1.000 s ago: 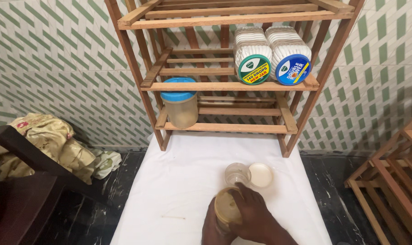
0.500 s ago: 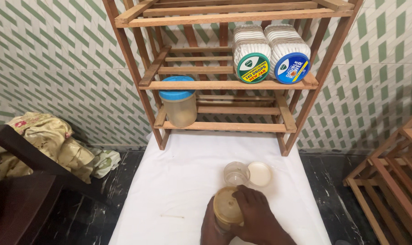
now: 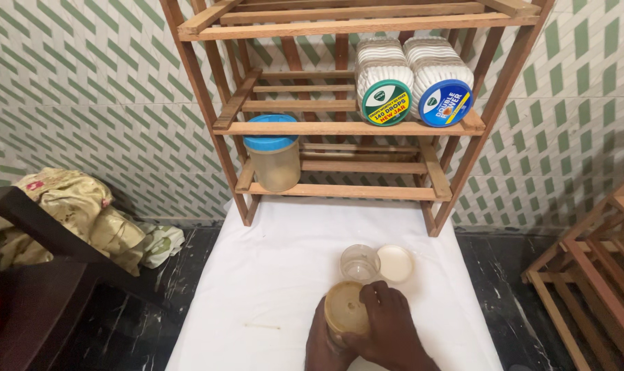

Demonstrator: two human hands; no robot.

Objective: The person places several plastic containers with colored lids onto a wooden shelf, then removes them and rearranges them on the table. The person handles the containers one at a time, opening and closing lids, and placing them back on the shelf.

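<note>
Both hands wrapped on jar (image 3: 345, 312) at white table's (image 3: 271, 288) near edge: left hand (image 3: 320, 347) grips the body, right hand (image 3: 387, 326) closed over its yellow lid. Just beyond: open clear jar (image 3: 359, 262), white lid (image 3: 396, 263) touching it. Wooden rack (image 3: 346, 130) behind.

A blue-lidded jar (image 3: 273, 159) stands on the wooden rack (image 3: 339, 128), seemingly empty.
</note>
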